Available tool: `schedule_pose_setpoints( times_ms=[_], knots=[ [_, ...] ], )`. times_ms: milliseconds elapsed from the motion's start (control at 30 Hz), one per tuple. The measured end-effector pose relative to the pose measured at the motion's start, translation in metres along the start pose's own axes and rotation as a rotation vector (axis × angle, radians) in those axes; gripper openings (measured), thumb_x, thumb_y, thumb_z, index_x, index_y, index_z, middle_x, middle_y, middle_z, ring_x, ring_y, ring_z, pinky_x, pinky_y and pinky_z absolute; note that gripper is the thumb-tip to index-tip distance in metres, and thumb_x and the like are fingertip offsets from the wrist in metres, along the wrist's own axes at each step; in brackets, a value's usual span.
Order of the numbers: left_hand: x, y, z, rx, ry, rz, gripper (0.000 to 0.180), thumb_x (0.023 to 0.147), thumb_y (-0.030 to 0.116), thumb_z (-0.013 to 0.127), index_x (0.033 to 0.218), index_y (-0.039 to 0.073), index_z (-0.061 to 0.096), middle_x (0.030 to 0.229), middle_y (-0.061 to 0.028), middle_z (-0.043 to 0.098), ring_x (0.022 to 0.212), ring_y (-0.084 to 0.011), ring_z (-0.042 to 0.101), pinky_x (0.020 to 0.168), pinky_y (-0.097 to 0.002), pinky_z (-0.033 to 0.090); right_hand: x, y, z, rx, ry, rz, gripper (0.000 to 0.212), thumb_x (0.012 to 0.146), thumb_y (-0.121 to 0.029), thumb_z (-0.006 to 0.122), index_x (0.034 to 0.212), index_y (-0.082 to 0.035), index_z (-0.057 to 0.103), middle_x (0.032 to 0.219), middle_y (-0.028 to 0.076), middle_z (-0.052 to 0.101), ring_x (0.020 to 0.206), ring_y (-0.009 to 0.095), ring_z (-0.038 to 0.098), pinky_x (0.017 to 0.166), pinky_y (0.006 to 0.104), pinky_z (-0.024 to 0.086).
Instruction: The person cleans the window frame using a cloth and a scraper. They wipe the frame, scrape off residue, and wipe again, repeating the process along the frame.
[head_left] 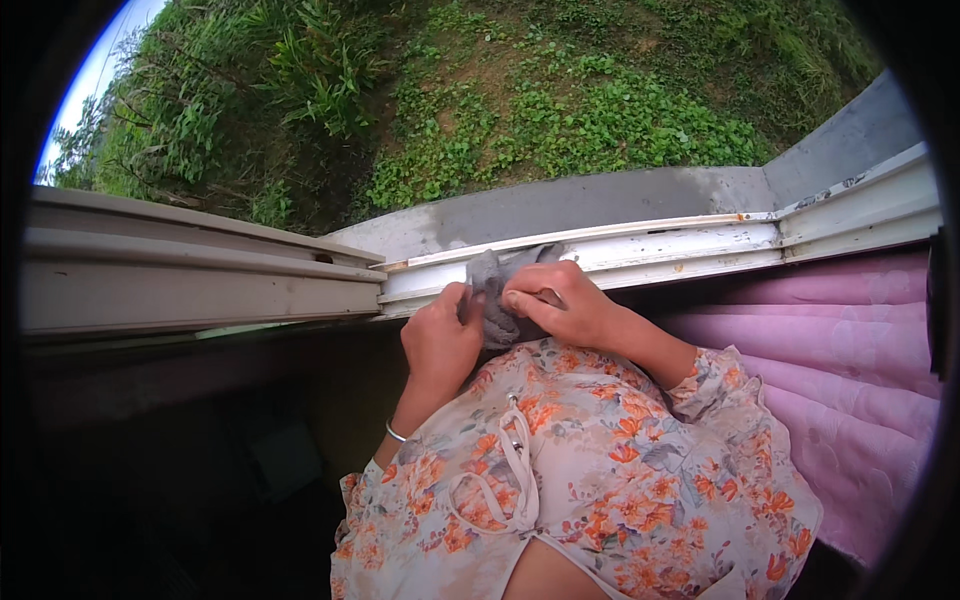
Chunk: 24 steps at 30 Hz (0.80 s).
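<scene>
A crumpled grey cloth (pixel 489 275) hangs between my two hands, in front of the white window frame (pixel 690 243). My left hand (pixel 443 335) is closed on the cloth's left side, thumb and fingers pinching it. On the other side, my right hand (pixel 566 303) has its fingers curled and pinched together on the cloth. Part of the cloth lies over the frame's sill track, and its lower end drops toward my floral top. The fingertips of both hands are partly hidden by the folds.
Window panels (pixel 200 275) stand at the left. A pink curtain (pixel 820 350) hangs at the right. Beyond the frame runs a grey concrete ledge (pixel 600 205), then a slope of green plants (pixel 640 120). The lower left is dark.
</scene>
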<state>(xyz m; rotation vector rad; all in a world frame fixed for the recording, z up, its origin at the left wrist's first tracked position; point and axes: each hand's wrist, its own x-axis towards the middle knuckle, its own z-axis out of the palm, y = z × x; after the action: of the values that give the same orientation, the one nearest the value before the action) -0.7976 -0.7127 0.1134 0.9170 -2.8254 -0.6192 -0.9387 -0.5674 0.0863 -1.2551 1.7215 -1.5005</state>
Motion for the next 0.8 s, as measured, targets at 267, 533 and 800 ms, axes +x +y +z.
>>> schedule_pose_setpoints(
  times_ms=[267, 533, 800],
  knots=[
    [0.009, 0.016, 0.018, 0.097, -0.113, 0.052, 0.025, 0.093, 0.033, 0.067, 0.090, 0.008, 0.067, 0.071, -0.0186, 0.068, 0.070, -0.0421, 0.067, 0.062, -0.0512, 0.050, -0.035, 0.009, -0.020, -0.005, 0.119, 0.043, 0.016, 0.092, -0.014, 0.063, 0.088, 0.001, 0.067, 0.080, 0.017, 0.066, 0.072, 0.036, 0.062, 0.066, 0.0410, 0.049],
    [0.019, 0.075, 0.046, 0.047, -0.221, 0.219, 0.027, 0.092, 0.032, 0.067, 0.086, 0.006, 0.065, 0.069, -0.0183, 0.067, 0.067, -0.0415, 0.066, 0.061, -0.0500, 0.050, -0.076, 0.002, -0.071, -0.120, 0.191, 0.093, 0.012, 0.094, -0.005, 0.063, 0.093, 0.005, 0.070, 0.083, 0.011, 0.069, 0.069, 0.014, 0.063, 0.062, 0.0283, 0.050],
    [0.015, 0.052, 0.025, -0.369, -0.170, 0.036, 0.027, 0.094, 0.029, 0.070, 0.104, 0.004, 0.067, 0.071, -0.0173, 0.065, 0.062, -0.0293, 0.063, 0.062, -0.0398, 0.049, -0.100, 0.008, -0.128, 0.398, 0.290, 0.277, 0.024, 0.101, -0.016, 0.060, 0.092, 0.003, 0.071, 0.085, 0.009, 0.071, 0.067, 0.011, 0.065, 0.054, 0.0219, 0.046]
  ],
)
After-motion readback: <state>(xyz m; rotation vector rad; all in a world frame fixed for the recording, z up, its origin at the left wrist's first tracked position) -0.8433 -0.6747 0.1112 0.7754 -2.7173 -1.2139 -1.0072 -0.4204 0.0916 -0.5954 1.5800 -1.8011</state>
